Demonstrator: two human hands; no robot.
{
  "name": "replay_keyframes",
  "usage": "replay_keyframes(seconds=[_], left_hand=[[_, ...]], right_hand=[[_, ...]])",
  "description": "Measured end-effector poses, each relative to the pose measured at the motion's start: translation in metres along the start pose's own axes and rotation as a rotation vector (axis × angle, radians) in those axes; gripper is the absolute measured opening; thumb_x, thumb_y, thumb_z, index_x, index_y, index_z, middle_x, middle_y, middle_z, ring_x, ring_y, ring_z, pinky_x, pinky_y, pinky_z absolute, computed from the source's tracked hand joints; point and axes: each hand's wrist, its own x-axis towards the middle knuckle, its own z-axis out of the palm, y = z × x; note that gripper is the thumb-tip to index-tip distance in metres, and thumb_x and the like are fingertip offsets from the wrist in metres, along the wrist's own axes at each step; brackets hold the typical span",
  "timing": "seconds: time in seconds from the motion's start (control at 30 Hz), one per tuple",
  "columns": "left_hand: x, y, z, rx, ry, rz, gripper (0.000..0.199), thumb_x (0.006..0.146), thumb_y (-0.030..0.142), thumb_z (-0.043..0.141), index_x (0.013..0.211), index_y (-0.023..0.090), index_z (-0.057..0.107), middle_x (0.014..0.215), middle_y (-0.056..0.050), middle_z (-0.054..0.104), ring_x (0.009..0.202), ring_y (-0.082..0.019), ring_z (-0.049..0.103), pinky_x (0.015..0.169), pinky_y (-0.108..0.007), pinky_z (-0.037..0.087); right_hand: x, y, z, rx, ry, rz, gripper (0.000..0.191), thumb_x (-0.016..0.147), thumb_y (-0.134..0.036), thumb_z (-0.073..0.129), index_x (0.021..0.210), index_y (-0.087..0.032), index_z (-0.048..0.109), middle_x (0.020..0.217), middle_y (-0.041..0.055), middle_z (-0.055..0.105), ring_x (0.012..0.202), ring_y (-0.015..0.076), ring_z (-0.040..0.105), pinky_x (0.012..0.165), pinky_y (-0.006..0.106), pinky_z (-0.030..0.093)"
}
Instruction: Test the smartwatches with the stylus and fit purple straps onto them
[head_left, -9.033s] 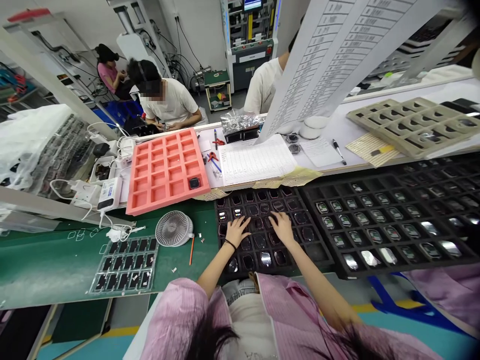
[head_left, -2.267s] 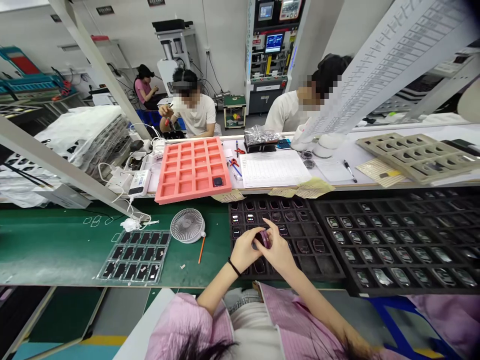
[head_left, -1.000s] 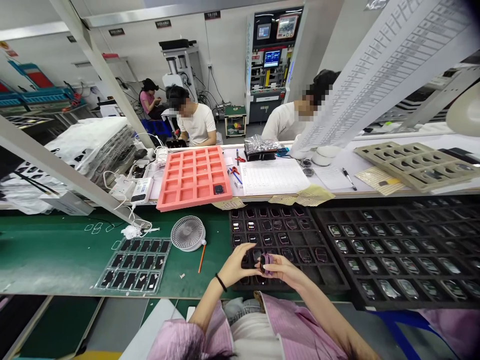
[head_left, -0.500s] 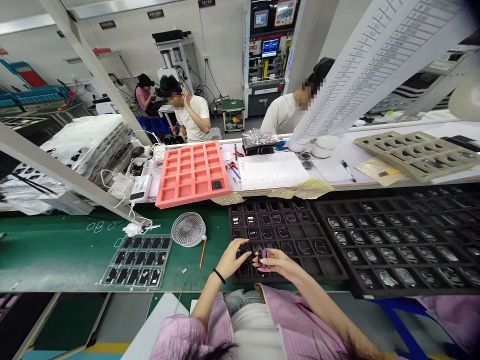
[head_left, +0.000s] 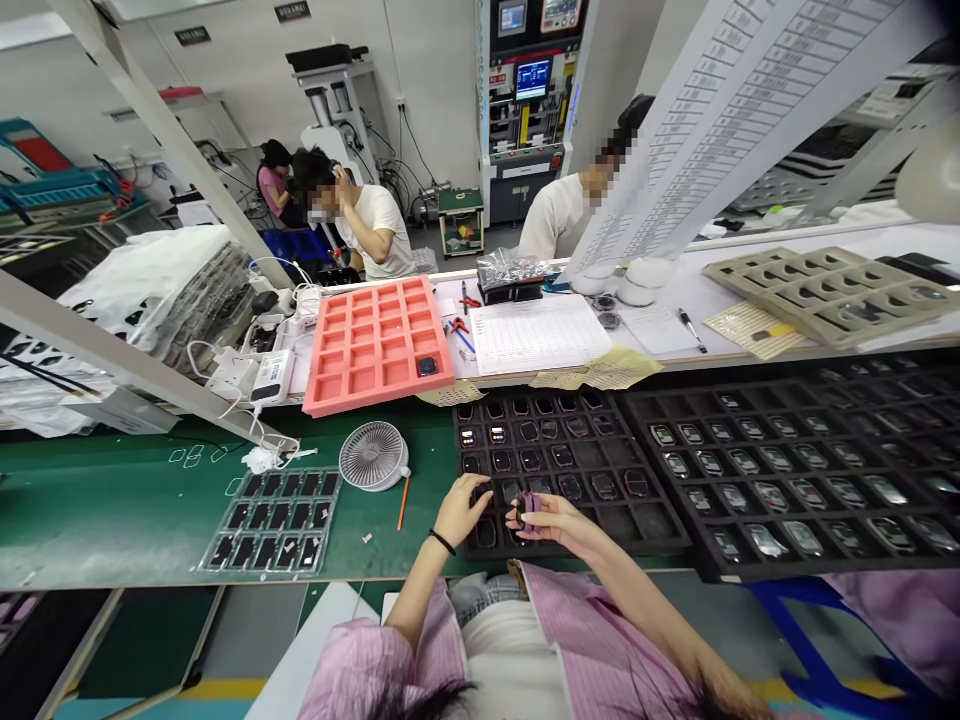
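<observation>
My right hand point(head_left: 559, 522) pinches a small purple-edged watch case point(head_left: 532, 512), held on edge just above the black foam tray point(head_left: 645, 490). Over the tray's left side is my left hand point(head_left: 459, 512), its thumb and fingertips apart around a compartment with a dark watch case in it. Whether the fingertips touch that case I cannot tell. Dark watch cases with purple rims sit in many of the tray's compartments. Two cases point(head_left: 497, 435) near the left show lit, coloured screens.
A second black tray point(head_left: 795, 470) of watch cases stands right. To the left are a white fan point(head_left: 373, 456), an orange stick point(head_left: 403, 503) and a clear tray of black pieces point(head_left: 271, 520). A pink tray point(head_left: 375, 345) rests on the shelf. Two co-workers point(head_left: 375, 235) sit beyond.
The view has shifted slightly. My left thumb has come closer to the fingers over the tray's left compartments. My right hand still holds the purple-edged watch case.
</observation>
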Motion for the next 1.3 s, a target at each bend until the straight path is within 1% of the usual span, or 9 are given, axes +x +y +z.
replay_keyframes(seconds=[0.2,0.4,0.57,0.7,0.93,1.3], left_hand=[[-0.007,-0.009,0.004,-0.002,0.016,-0.037,0.020,0.087,0.025,0.053,0.105,0.020,0.062,0.106,-0.007,0.064,0.099,-0.020,0.061,0.085,-0.036,0.052],[-0.008,-0.006,0.009,-0.020,0.004,-0.032,0.021,0.087,0.024,0.053,0.106,0.020,0.062,0.107,-0.008,0.064,0.098,-0.019,0.061,0.086,-0.035,0.052],[-0.008,-0.005,0.013,-0.024,0.001,-0.033,0.021,0.086,0.024,0.053,0.105,0.020,0.063,0.107,-0.008,0.064,0.096,-0.019,0.062,0.086,-0.035,0.053],[-0.009,-0.005,0.012,-0.021,-0.003,-0.039,0.022,0.086,0.023,0.054,0.106,0.020,0.062,0.107,-0.007,0.064,0.097,-0.019,0.063,0.085,-0.035,0.053],[-0.009,-0.005,0.012,-0.016,-0.017,-0.048,0.021,0.087,0.024,0.053,0.106,0.020,0.062,0.107,-0.008,0.064,0.097,-0.019,0.062,0.086,-0.035,0.053],[-0.011,-0.006,0.011,-0.004,-0.021,-0.037,0.021,0.087,0.023,0.053,0.105,0.021,0.062,0.105,-0.007,0.064,0.096,-0.020,0.062,0.085,-0.036,0.053]], right_hand=[[-0.001,0.001,-0.003,-0.005,0.006,0.000,0.041,0.055,-0.032,0.086,0.090,-0.019,0.068,0.093,0.0089,0.073,0.094,0.0282,0.069,0.094,0.049,0.049],[-0.001,0.002,-0.003,-0.022,0.005,-0.001,0.042,0.055,-0.034,0.086,0.090,-0.020,0.068,0.095,0.0098,0.072,0.095,0.0292,0.069,0.096,0.050,0.048],[0.001,0.005,-0.006,-0.030,-0.001,-0.009,0.040,0.059,-0.033,0.084,0.093,-0.019,0.067,0.098,0.0108,0.072,0.099,0.0305,0.068,0.096,0.051,0.047],[0.001,0.005,-0.007,-0.031,0.010,-0.012,0.043,0.058,-0.034,0.085,0.093,-0.019,0.067,0.099,0.0111,0.072,0.100,0.0311,0.068,0.097,0.051,0.046],[-0.002,-0.001,0.000,-0.018,0.000,0.005,0.049,0.053,-0.035,0.087,0.093,-0.016,0.066,0.096,0.0117,0.073,0.101,0.0325,0.067,0.097,0.051,0.046],[0.001,0.005,-0.003,-0.019,0.019,0.002,0.046,0.054,-0.034,0.086,0.092,-0.017,0.067,0.097,0.0120,0.073,0.101,0.0326,0.067,0.096,0.052,0.047]])
